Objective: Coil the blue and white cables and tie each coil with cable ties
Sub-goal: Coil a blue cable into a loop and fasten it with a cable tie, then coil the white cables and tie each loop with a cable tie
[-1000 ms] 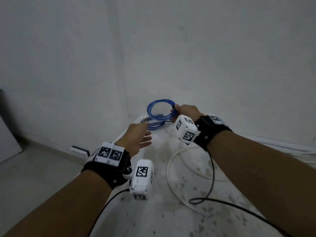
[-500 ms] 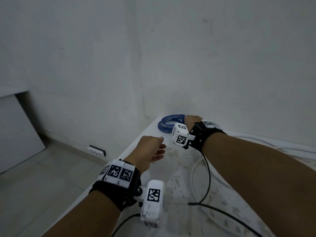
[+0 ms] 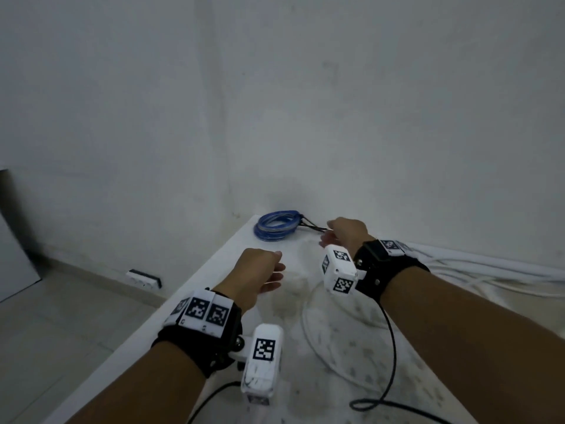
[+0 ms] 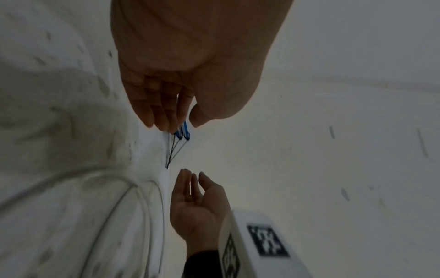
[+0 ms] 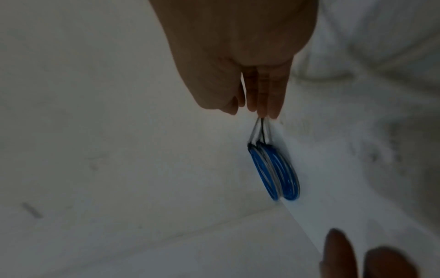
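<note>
White cable (image 3: 308,325) loops loose on the counter (image 3: 189,289) behind the blue coil (image 3: 276,229) (far corner); right hand (image 3: 347,235) pinches its black ties (image 3: 313,225), left hand (image 3: 260,278) hovers relaxed, holding nothing.

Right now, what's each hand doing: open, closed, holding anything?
Left hand: open, loosely curled, holding nothing.
Right hand: fingertips at the black cable ties trailing from the blue coil; an actual pinch cannot be told.
</note>
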A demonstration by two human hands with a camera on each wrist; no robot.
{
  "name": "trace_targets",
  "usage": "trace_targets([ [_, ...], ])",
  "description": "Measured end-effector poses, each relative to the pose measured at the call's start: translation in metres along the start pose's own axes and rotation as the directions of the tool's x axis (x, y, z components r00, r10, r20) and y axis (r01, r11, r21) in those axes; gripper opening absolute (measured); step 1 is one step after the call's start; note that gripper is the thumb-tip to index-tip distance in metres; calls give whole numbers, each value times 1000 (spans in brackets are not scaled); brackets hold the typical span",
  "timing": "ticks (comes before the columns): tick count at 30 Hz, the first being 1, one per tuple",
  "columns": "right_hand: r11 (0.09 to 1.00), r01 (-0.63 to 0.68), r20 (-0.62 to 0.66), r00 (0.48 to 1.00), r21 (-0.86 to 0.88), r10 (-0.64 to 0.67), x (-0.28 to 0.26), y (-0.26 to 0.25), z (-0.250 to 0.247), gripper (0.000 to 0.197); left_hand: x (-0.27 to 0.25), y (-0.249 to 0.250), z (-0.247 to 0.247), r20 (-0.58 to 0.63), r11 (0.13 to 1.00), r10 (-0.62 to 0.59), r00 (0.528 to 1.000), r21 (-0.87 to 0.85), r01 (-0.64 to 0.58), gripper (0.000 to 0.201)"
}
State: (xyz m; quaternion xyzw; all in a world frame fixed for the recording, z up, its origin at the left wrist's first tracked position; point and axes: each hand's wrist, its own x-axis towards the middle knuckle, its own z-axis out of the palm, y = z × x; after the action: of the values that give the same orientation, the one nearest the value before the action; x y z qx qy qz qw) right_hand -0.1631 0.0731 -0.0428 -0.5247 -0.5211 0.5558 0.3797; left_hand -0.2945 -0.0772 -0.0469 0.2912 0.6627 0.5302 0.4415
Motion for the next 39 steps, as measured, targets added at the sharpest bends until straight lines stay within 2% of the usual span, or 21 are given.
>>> trace_targets([
  [1, 992, -35, -65, 997, 120, 43, -13, 1, -17, 11, -6, 1, 8, 22, 1000, 11, 1000, 14, -11, 23],
  [3, 991, -20, -84, 996, 133, 32, -38, 4, -56, 14, -20, 2, 26, 68, 999, 33, 997, 34, -35, 23],
  [5, 999, 36, -114, 993, -34, -40, -68, 7, -100, 9, -35, 6, 46, 120, 996, 60, 991, 57, -67, 22],
  [7, 950, 74, -154, 980, -303, -125, -88, 17, -152, 17, -50, 9, 67, 176, 989, 91, 980, 96, -109, 20],
  [9, 781, 52, -185, 960, -623, -211, -106, 28, -203, 25, -65, 11, 88, 229, 978, 119, 966, 140, -153, 18],
  [11, 576, -18, -209, 940, -817, -268, -125, 37, -247, 26, -80, 12, 111, 280, 965, 144, 949, 174, -198, 16],
  [13, 439, -89, -234, 928, -894, -289, -139, 47, -284, 25, -92, 10, 136, 322, 952, 156, 934, 204, -229, 15],
  [16, 337, -125, -233, 924, -933, -302, -156, 64, -325, 21, -109, 5, 174, 371, 934, 152, 916, 248, -256, 15],
  [18, 340, -126, -238, 920, -932, -310, -161, 73, -340, 22, -117, 1, 197, 396, 919, 155, 905, 279, -280, 13],
  [20, 381, -115, -253, 908, -917, -334, -162, 79, -350, 24, -121, -4, 218, 389, 898, 165, 906, 320, -301, 17],
  [23, 420, -68, -228, 911, -905, -343, -158, 82, -347, 27, -103, -14, 228, 254, 866, 235, 938, 383, -321, 27],
  [24, 425, -48, -210, 915, -904, -344, -156, 81, -344, 26, -92, -17, 227, 178, 863, 247, 953, 407, -300, 36],
  [26, 428, 5, -166, 917, -904, -362, -153, 79, -335, 24, -61, -27, 221, 53, 852, 240, 969, 466, -236, 69],
  [27, 427, 34, -142, 916, -904, -375, -152, 78, -332, 22, -60, -27, 216, 26, 863, 214, 977, 463, -201, 68],
  [28, 428, 59, -119, 919, -902, -376, -151, 77, -328, 21, -68, -25, 213, 21, 880, 179, 984, 443, -170, 54],
  [30, 438, 100, -70, 932, -893, -354, -149, 77, -322, 23, -78, -21, 213, 95, 909, 116, 989, 390, -144, 29],
  [33, 506, 130, -21, 959, -853, -281, -149, 80, -317, 32, -77, -24, 219, 145, 912, 66, 987, 393, -119, 26],
  [36, 541, 127, -33, 960, -831, -277, -149, 82, -317, 33, -70, -19, 225, 180, 915, 55, 982, 385, -122, 30],
  [39, 559, 104, -51, 966, -823, -255, -150, 86, -321, 31, -64, -6, 222, 178, 869, 138, 974, 450, -205, 25],
])
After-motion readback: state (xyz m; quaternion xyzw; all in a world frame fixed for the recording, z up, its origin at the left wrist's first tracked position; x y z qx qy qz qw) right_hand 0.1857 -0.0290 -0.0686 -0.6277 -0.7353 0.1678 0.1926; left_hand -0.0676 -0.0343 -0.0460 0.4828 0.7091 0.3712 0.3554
